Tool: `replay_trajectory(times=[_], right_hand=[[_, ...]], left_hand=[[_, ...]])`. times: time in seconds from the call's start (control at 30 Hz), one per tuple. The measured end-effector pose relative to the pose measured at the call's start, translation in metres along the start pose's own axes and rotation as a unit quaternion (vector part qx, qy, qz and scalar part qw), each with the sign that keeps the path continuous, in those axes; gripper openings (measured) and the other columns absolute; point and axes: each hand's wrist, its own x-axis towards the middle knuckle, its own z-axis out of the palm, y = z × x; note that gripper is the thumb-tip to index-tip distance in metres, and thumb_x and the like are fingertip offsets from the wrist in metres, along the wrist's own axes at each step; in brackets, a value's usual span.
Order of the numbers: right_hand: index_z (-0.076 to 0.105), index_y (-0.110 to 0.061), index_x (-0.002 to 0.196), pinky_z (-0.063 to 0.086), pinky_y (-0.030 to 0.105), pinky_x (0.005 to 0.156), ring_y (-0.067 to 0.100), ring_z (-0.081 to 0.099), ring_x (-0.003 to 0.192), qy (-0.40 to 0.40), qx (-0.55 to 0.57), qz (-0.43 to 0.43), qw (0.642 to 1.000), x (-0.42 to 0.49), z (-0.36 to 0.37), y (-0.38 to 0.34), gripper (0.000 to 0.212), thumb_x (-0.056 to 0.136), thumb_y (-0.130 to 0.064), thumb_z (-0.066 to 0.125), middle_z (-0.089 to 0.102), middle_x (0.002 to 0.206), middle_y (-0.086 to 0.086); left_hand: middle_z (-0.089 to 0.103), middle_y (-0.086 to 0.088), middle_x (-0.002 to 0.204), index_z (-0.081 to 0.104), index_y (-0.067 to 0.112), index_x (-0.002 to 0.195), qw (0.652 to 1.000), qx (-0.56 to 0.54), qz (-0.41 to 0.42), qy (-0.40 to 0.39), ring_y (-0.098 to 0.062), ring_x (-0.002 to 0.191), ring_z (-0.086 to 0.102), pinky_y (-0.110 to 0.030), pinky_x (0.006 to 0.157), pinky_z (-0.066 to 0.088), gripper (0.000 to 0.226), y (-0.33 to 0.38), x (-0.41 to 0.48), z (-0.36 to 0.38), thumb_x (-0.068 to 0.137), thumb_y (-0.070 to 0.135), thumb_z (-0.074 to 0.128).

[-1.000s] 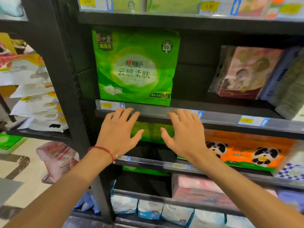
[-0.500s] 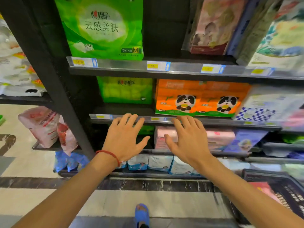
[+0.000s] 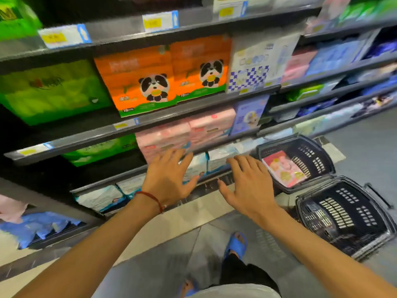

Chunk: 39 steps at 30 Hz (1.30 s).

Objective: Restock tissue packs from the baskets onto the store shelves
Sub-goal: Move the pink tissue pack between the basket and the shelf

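Observation:
My left hand and my right hand are stretched out in front of me with straight, spread fingers, holding nothing. They hover before the low shelves. To the right, on the floor, stand two black baskets. The far basket holds a pink tissue pack. The near basket looks empty. On the shelves sit orange panda tissue packs, green packs and pink packs.
White and blue packs fill the bottom shelf. More packs in blue, white and green line the shelves at the right. My foot in a blue slipper stands on the grey tiled floor between shelf and baskets.
My view has swung down and to the right, bringing the two baskets and the floor into sight. Both hands have come down from the upper shelf, still flat and without anything in them.

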Motion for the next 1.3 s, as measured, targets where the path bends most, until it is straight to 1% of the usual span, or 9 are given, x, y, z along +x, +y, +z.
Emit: replay_trajectory(times=[0.23,0.37,0.6,0.73,0.9,1.0,1.07,1.2,1.3], right_hand=[[0.068,-0.006,0.125,0.046,0.047,0.097,0.035,0.062,0.112,-0.001,-0.030,0.106,0.994,-0.025,0.003,0.128,0.064,0.089,-0.056,0.050,0.068,0.120,0.012],[0.067,-0.007,0.123,0.040,0.044,0.098,0.035,0.061,0.111,-0.013,-0.049,0.159,0.986,-0.028,0.004,0.206,0.059,0.089,-0.054,0.053,0.066,0.118,0.012],[0.064,-0.008,0.132,0.043,0.049,0.109,0.035,0.058,0.123,-0.060,-0.055,0.225,0.971,-0.022,0.007,0.318,0.063,0.095,-0.056,0.051,0.065,0.129,0.012],[0.065,-0.009,0.133,0.040,0.047,0.113,0.034,0.059,0.124,-0.066,-0.062,0.266,0.960,-0.009,0.013,0.363,0.062,0.095,-0.056,0.052,0.066,0.131,0.012],[0.063,-0.012,0.135,0.036,0.044,0.115,0.031,0.056,0.125,-0.086,-0.053,0.306,0.947,0.022,0.033,0.415,0.061,0.097,-0.057,0.050,0.065,0.128,0.007],[0.065,-0.013,0.129,0.035,0.043,0.116,0.030,0.057,0.124,-0.090,-0.058,0.341,0.934,0.047,0.049,0.443,0.056,0.097,-0.057,0.049,0.065,0.126,0.006],[0.065,-0.013,0.127,0.035,0.043,0.114,0.030,0.057,0.123,-0.096,-0.061,0.377,0.919,0.066,0.058,0.459,0.054,0.097,-0.056,0.051,0.066,0.125,0.007],[0.065,-0.011,0.126,0.038,0.045,0.110,0.033,0.057,0.118,-0.116,-0.049,0.421,0.898,0.103,0.079,0.482,0.052,0.097,-0.053,0.054,0.066,0.120,0.009],[0.064,-0.010,0.128,0.040,0.046,0.109,0.034,0.057,0.118,-0.125,-0.037,0.448,0.884,0.125,0.100,0.494,0.054,0.099,-0.052,0.051,0.064,0.121,0.009]], left_hand=[[0.065,-0.010,0.127,0.063,0.014,0.133,0.992,-0.025,0.125,0.000,-0.034,0.113,0.061,-0.048,0.086,0.053,0.067,0.106,0.118,0.020,0.090,0.062,0.043],[0.062,-0.007,0.135,0.061,0.018,0.137,0.985,-0.022,0.171,-0.014,-0.030,0.122,0.058,-0.047,0.093,0.053,0.069,0.171,0.185,0.035,0.089,0.065,0.044],[0.064,-0.009,0.129,0.062,0.018,0.134,0.971,-0.014,0.236,-0.034,-0.031,0.115,0.060,-0.043,0.084,0.053,0.065,0.257,0.281,0.060,0.089,0.063,0.053],[0.063,-0.010,0.132,0.057,0.017,0.140,0.962,-0.001,0.264,-0.061,-0.032,0.120,0.057,-0.045,0.088,0.053,0.069,0.284,0.331,0.077,0.091,0.065,0.052],[0.066,-0.008,0.124,0.060,0.015,0.137,0.950,-0.016,0.301,-0.081,-0.032,0.113,0.061,-0.044,0.080,0.054,0.068,0.303,0.412,0.105,0.089,0.063,0.050],[0.064,-0.007,0.124,0.051,0.014,0.146,0.935,-0.018,0.339,-0.099,-0.032,0.113,0.059,-0.046,0.078,0.053,0.074,0.317,0.469,0.126,0.090,0.062,0.048],[0.063,-0.008,0.123,0.053,0.013,0.145,0.929,-0.010,0.351,-0.114,-0.031,0.114,0.057,-0.046,0.079,0.054,0.074,0.326,0.508,0.138,0.091,0.062,0.044],[0.065,-0.012,0.120,0.058,0.010,0.139,0.914,-0.018,0.386,-0.121,-0.035,0.113,0.060,-0.048,0.076,0.055,0.068,0.335,0.574,0.157,0.089,0.057,0.051],[0.064,-0.010,0.123,0.059,0.013,0.139,0.903,-0.019,0.415,-0.111,-0.035,0.117,0.057,-0.046,0.081,0.052,0.068,0.340,0.616,0.174,0.089,0.057,0.048]])
